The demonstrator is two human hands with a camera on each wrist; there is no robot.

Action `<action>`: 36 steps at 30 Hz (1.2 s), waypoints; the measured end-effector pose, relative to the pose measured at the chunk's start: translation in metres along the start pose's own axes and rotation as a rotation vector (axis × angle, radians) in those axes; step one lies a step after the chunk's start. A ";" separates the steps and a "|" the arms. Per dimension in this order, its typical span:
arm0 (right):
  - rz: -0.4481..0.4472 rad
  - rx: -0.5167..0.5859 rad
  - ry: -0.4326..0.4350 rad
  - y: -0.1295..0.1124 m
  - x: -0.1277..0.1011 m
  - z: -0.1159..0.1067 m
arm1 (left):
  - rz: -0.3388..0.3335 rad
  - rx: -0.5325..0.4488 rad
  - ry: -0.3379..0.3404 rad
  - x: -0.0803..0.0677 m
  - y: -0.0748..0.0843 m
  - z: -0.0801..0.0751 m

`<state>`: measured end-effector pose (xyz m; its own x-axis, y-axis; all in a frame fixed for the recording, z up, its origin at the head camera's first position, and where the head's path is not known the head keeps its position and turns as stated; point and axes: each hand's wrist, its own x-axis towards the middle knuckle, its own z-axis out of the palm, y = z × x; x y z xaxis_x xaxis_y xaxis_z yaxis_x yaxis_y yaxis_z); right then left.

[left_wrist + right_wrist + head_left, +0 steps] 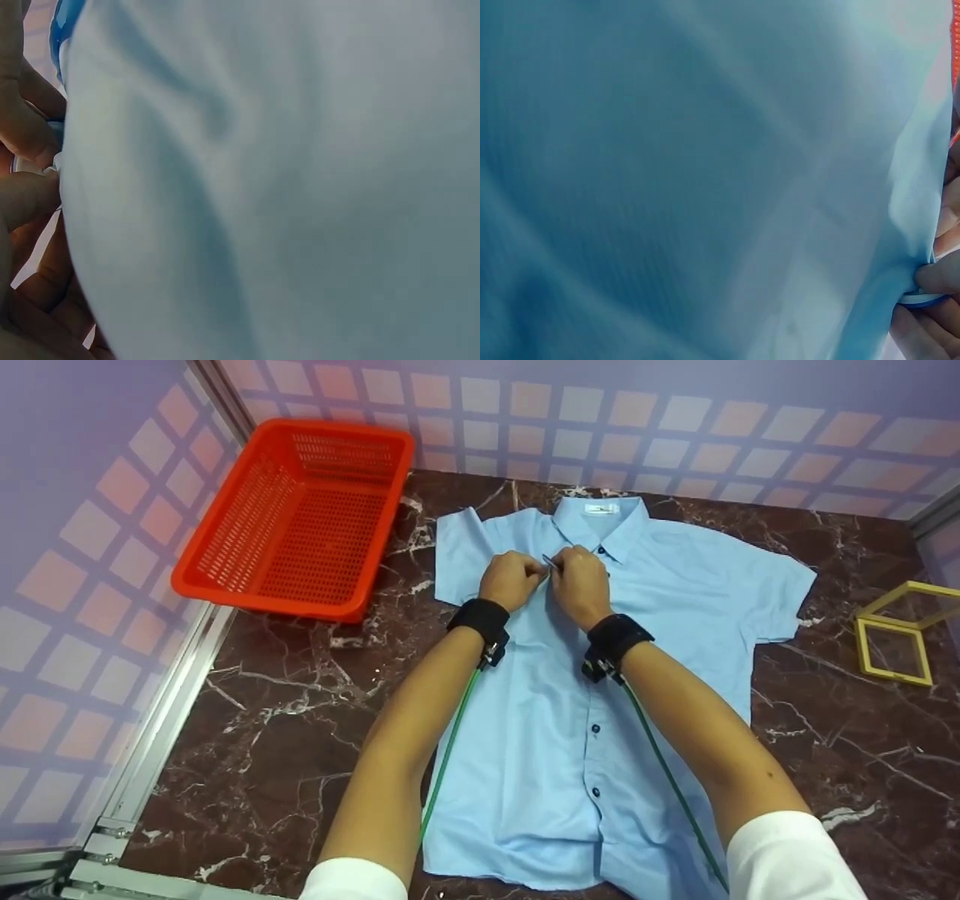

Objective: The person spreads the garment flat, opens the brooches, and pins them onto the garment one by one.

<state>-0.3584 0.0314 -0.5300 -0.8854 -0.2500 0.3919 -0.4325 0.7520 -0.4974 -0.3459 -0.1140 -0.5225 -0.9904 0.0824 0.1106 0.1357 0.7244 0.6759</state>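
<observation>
Blue shirt (600, 675) lies flat at tabletop (285, 720) centre. Your left hand (511, 579) and right hand (579, 582) pinch its placket below the collar, 12 o'clock end, steadying the button there.

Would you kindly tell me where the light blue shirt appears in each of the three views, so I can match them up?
Head: the light blue shirt lies flat at centre on the marble table, both hands pinching its front below the collar.
Left wrist: the shirt fills nearly the whole picture, fingers at the left edge.
Right wrist: it fills the picture, fingers at the right edge.
Shared landmark: the pinched fabric edge.
</observation>
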 end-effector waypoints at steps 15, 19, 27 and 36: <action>-0.010 -0.023 -0.029 0.002 -0.001 0.001 | 0.011 0.012 -0.017 -0.001 0.000 0.001; -0.003 -0.026 -0.043 0.002 0.001 0.000 | 0.012 0.012 -0.019 0.000 0.001 0.001; 0.014 -0.036 -0.074 0.003 0.000 0.001 | 0.022 0.000 -0.020 0.000 0.000 0.002; -0.012 -0.046 -0.061 0.003 -0.001 0.000 | 0.025 0.000 -0.022 0.000 0.000 0.001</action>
<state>-0.3591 0.0341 -0.5321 -0.8895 -0.2946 0.3493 -0.4360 0.7759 -0.4560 -0.3456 -0.1135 -0.5236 -0.9870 0.1157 0.1112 0.1604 0.7218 0.6732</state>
